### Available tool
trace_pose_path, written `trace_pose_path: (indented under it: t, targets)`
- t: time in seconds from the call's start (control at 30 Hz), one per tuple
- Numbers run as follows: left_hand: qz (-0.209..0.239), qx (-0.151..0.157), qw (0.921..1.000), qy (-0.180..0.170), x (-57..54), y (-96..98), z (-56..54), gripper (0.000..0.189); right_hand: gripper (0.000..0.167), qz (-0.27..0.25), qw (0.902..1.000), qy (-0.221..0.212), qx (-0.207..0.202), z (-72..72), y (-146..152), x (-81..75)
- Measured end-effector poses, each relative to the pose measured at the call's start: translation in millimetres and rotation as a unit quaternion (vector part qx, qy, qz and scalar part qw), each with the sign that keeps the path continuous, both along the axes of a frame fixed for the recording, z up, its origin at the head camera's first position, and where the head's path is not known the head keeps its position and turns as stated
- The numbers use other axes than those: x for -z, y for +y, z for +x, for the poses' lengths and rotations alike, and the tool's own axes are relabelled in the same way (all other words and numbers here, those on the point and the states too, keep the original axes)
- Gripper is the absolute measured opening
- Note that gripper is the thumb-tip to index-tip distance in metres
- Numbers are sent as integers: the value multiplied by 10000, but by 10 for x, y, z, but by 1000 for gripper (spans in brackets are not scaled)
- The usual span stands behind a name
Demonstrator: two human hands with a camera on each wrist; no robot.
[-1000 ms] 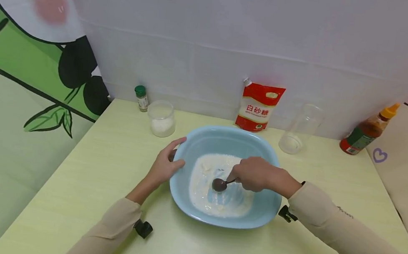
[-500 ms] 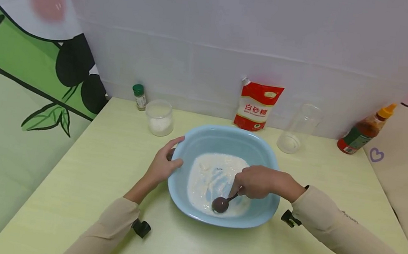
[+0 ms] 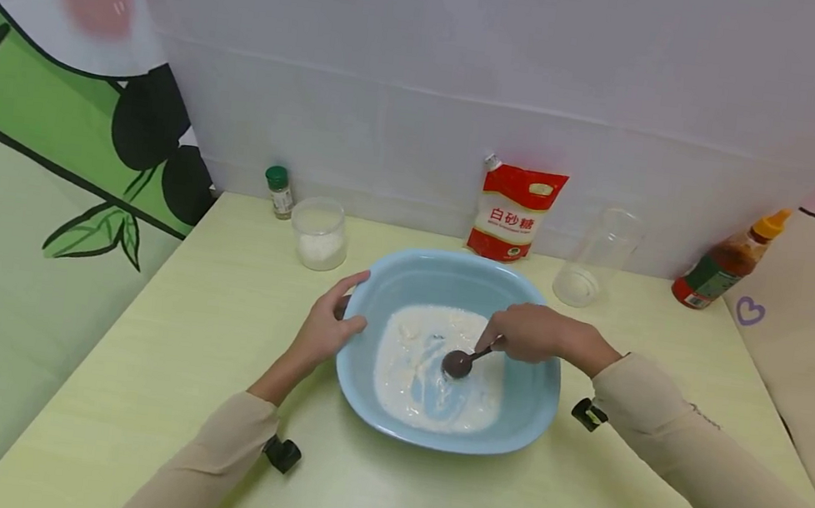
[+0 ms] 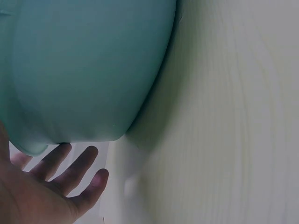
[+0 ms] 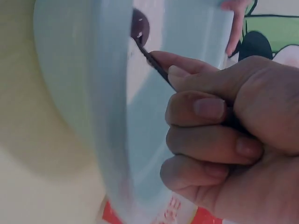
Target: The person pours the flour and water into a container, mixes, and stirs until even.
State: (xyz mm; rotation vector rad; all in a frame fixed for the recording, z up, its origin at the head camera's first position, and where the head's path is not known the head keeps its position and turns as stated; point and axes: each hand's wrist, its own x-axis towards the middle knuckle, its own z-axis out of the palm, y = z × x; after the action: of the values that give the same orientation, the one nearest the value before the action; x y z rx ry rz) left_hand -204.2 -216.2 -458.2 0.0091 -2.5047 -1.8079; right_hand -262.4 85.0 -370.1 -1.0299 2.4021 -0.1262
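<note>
A light blue plastic basin (image 3: 451, 266) stands on the table, with a wet-looking white mixture (image 3: 397, 378) spread over its bottom. My left hand (image 3: 324, 327) holds the basin's left rim, thumb on the inner side. In the left wrist view its other fingers (image 4: 74, 171) lie spread along the outside of the wall. My right hand (image 3: 536, 333) grips a dark brown spoon (image 3: 457, 364) by the handle. The spoon's bowl is down in the mixture near the middle. In the right wrist view the fingers curl round the handle (image 5: 154, 63), partly hiding it.
Behind the basin stand a green-capped spice jar (image 3: 280, 193), a glass (image 3: 321, 249) of white powder, a red-and-white sugar pouch (image 3: 513, 216), a tall clear glass (image 3: 595, 263) and a sauce bottle (image 3: 726, 265) with an orange cap. A cloth backdrop (image 3: 400, 52) rises behind the table (image 3: 160, 368).
My right hand has swept the spoon toward the basin's near side, then back up toward the middle, leaving shifted streaks in the mixture. My left hand keeps its hold on the rim.
</note>
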Motion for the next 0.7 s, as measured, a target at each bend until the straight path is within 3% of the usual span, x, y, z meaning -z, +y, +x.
trace_pose_path:
  t: [0.27,0.33,0.43,0.6,0.7]
  targets:
    - [-10,23,10000,12,16,-10,-8,74,28,-219,9955,-419,-819,274,-244,77]
    - [-17,13,10000,14,20,-15,-9,73,28,-137,9953,-492,-825,296,-223,61]
    - [-20,-4,10000,14,25,-22,-11,73,27,50,9975,-408,-575,232,-118,9]
    - [22,6,10000,21,31,-21,-4,73,29,313,9994,74,97,-22,63,-53]
    - [51,44,10000,49,35,-16,-2,74,31,241,9988,332,276,-144,67,-48]
